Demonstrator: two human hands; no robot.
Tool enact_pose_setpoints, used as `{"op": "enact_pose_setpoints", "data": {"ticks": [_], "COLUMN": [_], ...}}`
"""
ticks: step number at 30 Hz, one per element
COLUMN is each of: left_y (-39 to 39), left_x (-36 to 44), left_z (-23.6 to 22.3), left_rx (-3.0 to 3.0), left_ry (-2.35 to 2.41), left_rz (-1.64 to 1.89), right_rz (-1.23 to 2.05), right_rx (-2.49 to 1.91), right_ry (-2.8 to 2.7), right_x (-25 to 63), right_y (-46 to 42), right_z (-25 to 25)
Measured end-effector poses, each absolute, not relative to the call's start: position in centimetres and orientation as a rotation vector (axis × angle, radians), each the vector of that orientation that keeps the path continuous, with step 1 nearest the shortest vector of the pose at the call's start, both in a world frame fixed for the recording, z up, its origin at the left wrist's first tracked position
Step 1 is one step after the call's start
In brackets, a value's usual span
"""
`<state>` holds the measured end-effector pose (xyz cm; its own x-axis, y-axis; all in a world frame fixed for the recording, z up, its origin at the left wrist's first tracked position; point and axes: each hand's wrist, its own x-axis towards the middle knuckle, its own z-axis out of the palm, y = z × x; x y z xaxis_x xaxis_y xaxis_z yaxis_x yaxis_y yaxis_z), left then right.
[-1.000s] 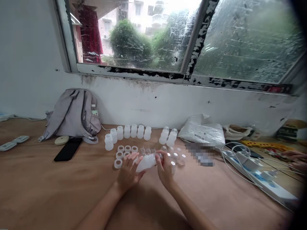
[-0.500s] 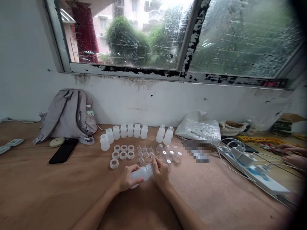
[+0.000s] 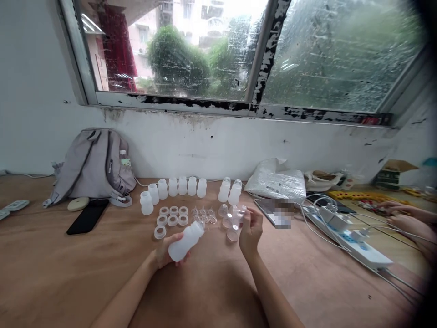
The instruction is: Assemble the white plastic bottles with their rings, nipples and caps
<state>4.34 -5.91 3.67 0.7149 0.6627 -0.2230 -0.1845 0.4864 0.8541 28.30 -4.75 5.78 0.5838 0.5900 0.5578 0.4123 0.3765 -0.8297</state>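
Observation:
My left hand is wrapped round a frosted white baby bottle, which tilts with its neck up to the right. A clear tip seems to sit at its mouth, though the detail is small. At the clear domed caps, my right hand has its fingers pinched on a clear cap, partly covered by them. White screw rings lie in rows at the left, with clear nipples between them and the caps. Several open bottles stand behind, and two capped bottles stand farther right.
A grey backpack, a black phone and a round cream object are at the left. Toward the right lie a plastic-wrapped package, a dark flat object and a power strip with cables. Another person's hands are at far right.
My right hand has left the bottle's mouth and moved right to the clear caps. My left hand has shifted left and tipped the bottle more upright. The view has turned slightly.

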Motion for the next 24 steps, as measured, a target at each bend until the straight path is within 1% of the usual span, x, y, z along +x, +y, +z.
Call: {"op": "enact_pose_setpoints", "data": {"ticks": [3, 7, 11, 16, 24], "left_y": [-5.2, -4.6, -4.9, -5.4, -5.6], "left_x": [4.2, 4.4, 4.7, 5.0, 5.1], "left_z": [3.4, 3.0, 2.8, 3.1, 3.3], "left_rx": [0.888, 0.884, 0.895, 0.947, 0.99], "left_ry": [0.633, 0.629, 0.633, 0.637, 0.665], "left_rz": [0.722, 0.831, 0.827, 0.82, 0.859], "right_rz": [0.145, 0.118, 0.179, 0.27, 0.33], "right_rx": [-1.226, -1.396, -1.541, -1.575, -1.597], "right_ry": [-0.911, -1.04, -1.21, -1.202, -1.235], "right_x": [29.7, 32.1, 34.4, 35.4, 35.1], "right_y": [-4.6, -5.3, -5.8, -5.5, -5.0], "right_z": [6.7, 6.3, 4.3, 2.0, 1.6]}}
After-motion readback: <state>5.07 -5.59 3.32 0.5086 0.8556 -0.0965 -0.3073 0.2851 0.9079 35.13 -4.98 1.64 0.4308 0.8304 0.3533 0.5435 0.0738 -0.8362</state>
